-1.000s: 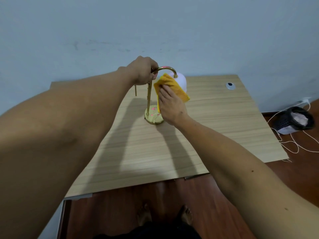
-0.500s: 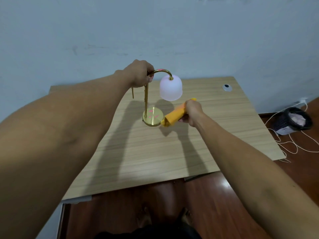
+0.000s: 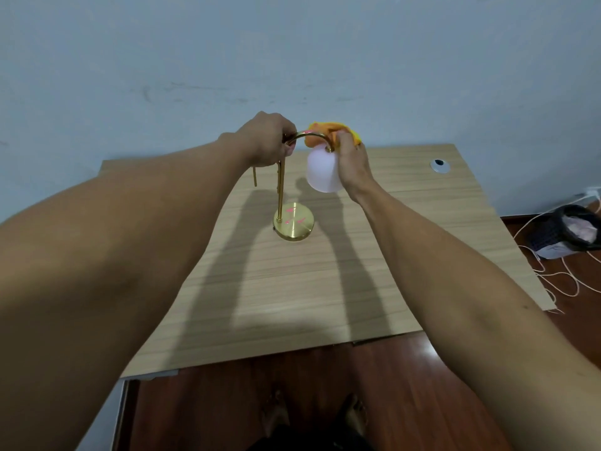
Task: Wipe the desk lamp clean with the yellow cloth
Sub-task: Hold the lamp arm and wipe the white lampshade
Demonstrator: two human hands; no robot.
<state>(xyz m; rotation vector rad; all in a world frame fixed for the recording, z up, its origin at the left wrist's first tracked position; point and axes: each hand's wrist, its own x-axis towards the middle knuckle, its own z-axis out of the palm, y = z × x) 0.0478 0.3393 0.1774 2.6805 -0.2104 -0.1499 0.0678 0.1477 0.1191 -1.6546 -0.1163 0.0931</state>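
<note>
A brass desk lamp stands on the wooden desk (image 3: 292, 288), with a round gold base (image 3: 294, 225), a thin upright stem and a curved neck. A white shade (image 3: 322, 172) hangs from the neck. My left hand (image 3: 268, 139) grips the top of the neck where it bends. My right hand (image 3: 353, 157) holds the bunched yellow cloth (image 3: 328, 133) against the neck's far end, just above the shade, its palm lying along the shade's right side. A brass pull chain (image 3: 254, 177) hangs left of the stem.
A round cable grommet (image 3: 439, 165) sits at the desk's back right. On the red-brown floor to the right stands a small black-lined bin (image 3: 567, 231) among white cables (image 3: 566, 278). A blue-grey wall rises behind the desk. My bare feet show below its front edge.
My right hand has lifted the cloth from beside the lamp's base up to the top of the shade and the neck's end. My left hand has kept its grip on the neck.
</note>
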